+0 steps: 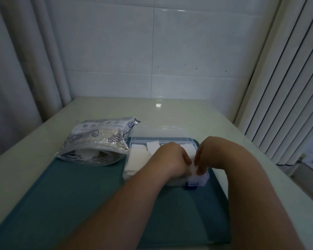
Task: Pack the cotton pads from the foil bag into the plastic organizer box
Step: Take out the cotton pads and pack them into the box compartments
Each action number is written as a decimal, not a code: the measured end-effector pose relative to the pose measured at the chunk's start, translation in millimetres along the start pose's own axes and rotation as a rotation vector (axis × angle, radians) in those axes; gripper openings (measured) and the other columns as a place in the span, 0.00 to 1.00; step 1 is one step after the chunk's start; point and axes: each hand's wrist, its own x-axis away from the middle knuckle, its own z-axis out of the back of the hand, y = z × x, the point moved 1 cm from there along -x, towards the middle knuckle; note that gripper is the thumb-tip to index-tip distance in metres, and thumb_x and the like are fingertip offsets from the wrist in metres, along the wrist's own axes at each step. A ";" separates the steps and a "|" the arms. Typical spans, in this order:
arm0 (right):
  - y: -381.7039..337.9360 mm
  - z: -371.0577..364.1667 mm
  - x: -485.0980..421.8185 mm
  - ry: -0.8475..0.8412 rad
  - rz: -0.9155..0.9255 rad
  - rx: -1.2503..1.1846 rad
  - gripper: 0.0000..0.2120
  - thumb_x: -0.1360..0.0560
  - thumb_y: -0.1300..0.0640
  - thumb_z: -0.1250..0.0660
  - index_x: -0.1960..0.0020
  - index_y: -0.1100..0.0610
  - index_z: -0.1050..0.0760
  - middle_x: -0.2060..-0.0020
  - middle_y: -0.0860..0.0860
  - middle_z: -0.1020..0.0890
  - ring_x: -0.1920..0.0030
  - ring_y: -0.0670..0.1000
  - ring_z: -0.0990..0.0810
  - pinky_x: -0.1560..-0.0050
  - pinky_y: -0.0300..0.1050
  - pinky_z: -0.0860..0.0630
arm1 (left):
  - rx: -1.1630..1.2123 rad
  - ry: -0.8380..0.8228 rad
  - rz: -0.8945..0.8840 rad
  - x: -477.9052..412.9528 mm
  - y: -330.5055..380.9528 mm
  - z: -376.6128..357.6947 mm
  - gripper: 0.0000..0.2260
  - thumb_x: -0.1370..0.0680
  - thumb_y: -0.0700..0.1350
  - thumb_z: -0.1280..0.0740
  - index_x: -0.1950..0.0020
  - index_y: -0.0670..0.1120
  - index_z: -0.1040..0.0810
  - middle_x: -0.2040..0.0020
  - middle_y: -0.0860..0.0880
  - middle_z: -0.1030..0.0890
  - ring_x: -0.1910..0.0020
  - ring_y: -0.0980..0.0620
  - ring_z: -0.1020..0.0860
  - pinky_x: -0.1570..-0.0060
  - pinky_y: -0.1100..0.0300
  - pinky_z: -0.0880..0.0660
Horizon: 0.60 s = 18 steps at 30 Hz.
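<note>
The clear plastic organizer box (192, 140) sits open on a teal tray, with a blue latch (191, 184) at its front. White cotton pads (136, 154) fill its left compartments. My left hand (170, 159) and my right hand (204, 157) are both over the box's right front compartment, fingertips pointing down onto a white pad (193, 168) between them. Whether the fingers pinch the pad or just press it is unclear. The foil bag (99, 141) lies open to the left of the box, with more pads (88, 154) showing in its mouth.
The teal tray (79, 195) lies on a pale table (170, 109) set against a tiled wall. Curtains hang at the left and vertical blinds at the right. The box's clear lid (163, 132) lies folded back behind it.
</note>
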 end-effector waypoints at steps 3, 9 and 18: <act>-1.1 -0.3 -1.2 -0.012 0.005 0.025 0.30 0.38 0.52 0.21 0.38 0.55 0.22 0.45 0.54 0.22 0.44 0.56 0.24 0.37 0.54 0.28 | -0.047 -0.016 -0.010 -2.7 0.1 -0.6 0.14 0.27 0.43 0.28 0.41 0.52 0.16 0.43 0.51 0.18 0.46 0.51 0.21 0.42 0.57 0.24; -4.2 2.6 -2.3 -0.061 0.011 0.128 0.27 0.34 0.52 0.22 0.37 0.54 0.22 0.42 0.54 0.22 0.42 0.56 0.24 0.36 0.52 0.28 | -0.182 -0.035 0.032 -11.7 6.5 -7.0 0.16 0.26 0.45 0.28 0.38 0.48 0.19 0.41 0.47 0.21 0.45 0.49 0.22 0.43 0.58 0.25; -3.4 0.4 -5.8 -0.033 0.003 0.104 0.29 0.37 0.51 0.21 0.37 0.55 0.22 0.45 0.54 0.21 0.44 0.56 0.23 0.37 0.53 0.27 | -0.206 -0.012 -0.012 -10.1 6.0 -8.8 0.15 0.25 0.44 0.30 0.37 0.47 0.19 0.41 0.47 0.21 0.43 0.49 0.23 0.44 0.59 0.26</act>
